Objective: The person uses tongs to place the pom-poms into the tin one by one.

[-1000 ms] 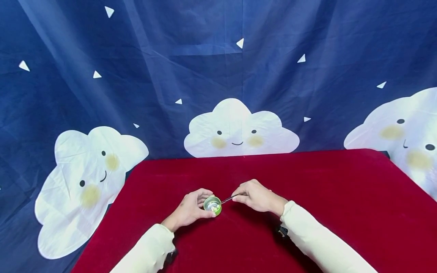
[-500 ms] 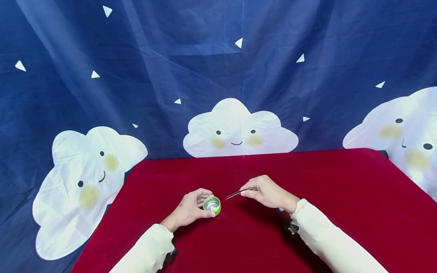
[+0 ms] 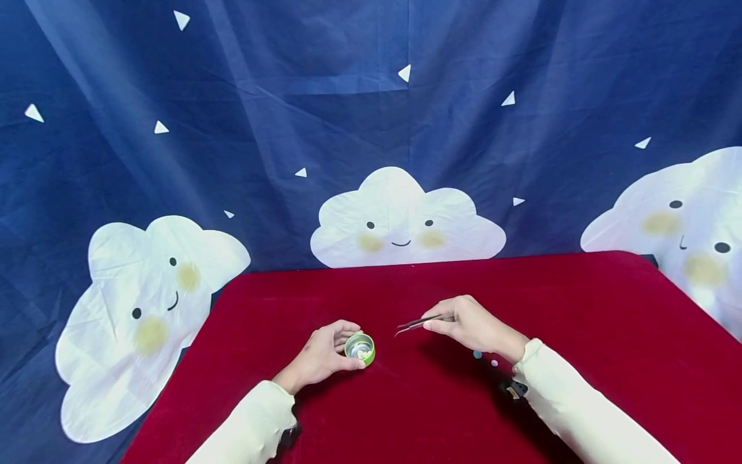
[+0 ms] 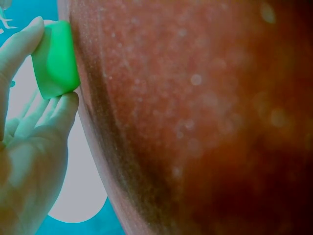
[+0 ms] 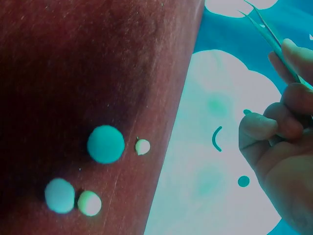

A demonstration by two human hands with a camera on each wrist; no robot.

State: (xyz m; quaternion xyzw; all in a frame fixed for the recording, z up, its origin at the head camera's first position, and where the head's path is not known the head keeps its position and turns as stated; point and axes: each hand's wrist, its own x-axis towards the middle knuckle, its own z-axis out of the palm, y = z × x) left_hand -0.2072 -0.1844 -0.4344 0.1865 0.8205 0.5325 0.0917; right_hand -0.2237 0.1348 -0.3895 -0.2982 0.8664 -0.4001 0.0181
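My left hand (image 3: 320, 353) holds a small round green tin (image 3: 371, 359) between thumb and fingers, tilted on the red cloth. Several small pale balls (image 3: 363, 354) lie inside it, against the silvery bottom. In the left wrist view only the tin's green outer wall (image 4: 56, 61) shows. My right hand (image 3: 468, 327) pinches a pair of thin metal tweezers (image 3: 413, 323), well to the right of the tin. The bent tips point left and stand apart, with nothing between them. In the right wrist view the tweezers (image 5: 266, 32) angle upward from the thumb and fingers.
Near my right wrist a teal ball (image 5: 105, 144), a pale blue ball (image 5: 59, 196) and two small yellowish balls, one of them the larger ball (image 5: 89, 203), lie on the red-covered table (image 3: 348, 412). A blue curtain (image 3: 348, 129) with printed clouds hangs behind the table.
My right hand has drawn the tweezers from the tin's rim to the right. Balls under my right wrist have come into sight. The left hand and tin have stayed almost still.
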